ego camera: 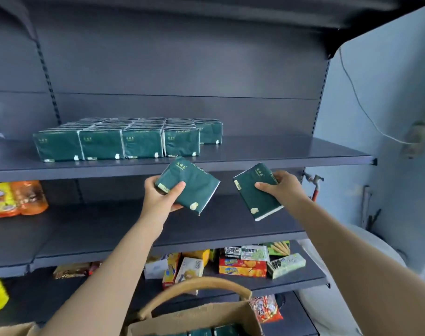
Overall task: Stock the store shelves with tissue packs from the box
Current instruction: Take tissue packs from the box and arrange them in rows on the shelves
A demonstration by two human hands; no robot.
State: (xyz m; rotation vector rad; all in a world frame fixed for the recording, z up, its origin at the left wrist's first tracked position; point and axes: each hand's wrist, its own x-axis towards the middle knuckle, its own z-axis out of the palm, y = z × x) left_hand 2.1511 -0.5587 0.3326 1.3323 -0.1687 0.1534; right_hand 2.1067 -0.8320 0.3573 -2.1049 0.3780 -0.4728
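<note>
Each of the hands grips one green tissue pack in front of the shelf [279, 151]: left hand [161, 196] on the left pack [190, 186], right hand [283, 190] on the right pack [255, 192]. Stocked packs [119, 141] sit in rows above; the box [196, 320] is near, below.

A dark grey metal shelving unit [182, 57] fills most of the view. Slotted uprights [48, 76] flank its flat back panel and carry several deep shelves [279, 151], with another board [230, 10] overhead. A pale blue wall [388, 69] stands to the right. A white cable [356, 97] runs down it to a blurred socket block [414, 139]. Lower down, a tap [313, 179] juts out just beside the unit's edge. The light is soft and even.
</note>
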